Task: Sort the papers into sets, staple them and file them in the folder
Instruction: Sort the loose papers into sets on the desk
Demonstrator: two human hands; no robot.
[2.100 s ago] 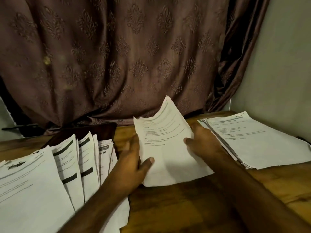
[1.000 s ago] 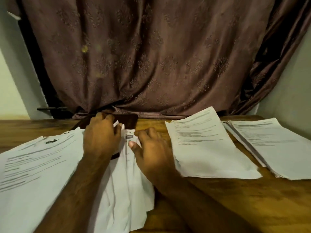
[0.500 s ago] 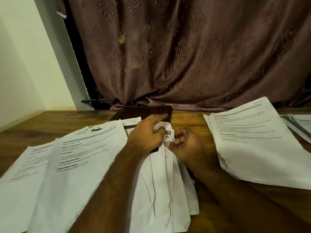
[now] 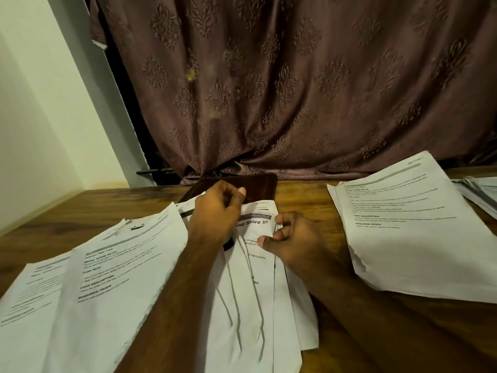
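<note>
A fanned pile of printed sheets (image 4: 252,300) lies in the middle of the wooden table (image 4: 301,195), partly over a dark brown folder (image 4: 258,187) at the back. My left hand (image 4: 217,211) rests on the pile's upper left with its fingers curled over the sheets' top edges. My right hand (image 4: 293,238) pinches the right edge of the top sheet between thumb and fingers. A sorted stack (image 4: 411,227) lies to the right. No stapler is in view.
Two more printed sheets (image 4: 88,286) overlap at the front left. Another stack (image 4: 481,195) sits at the far right edge. A brown patterned curtain (image 4: 295,84) hangs behind the table, and a pale wall (image 4: 35,117) stands at the left.
Both hands set a sheet on the right stack, then moved left to the fanned pile. Since half a second ago my right hand has taken the top sheet's edge.
</note>
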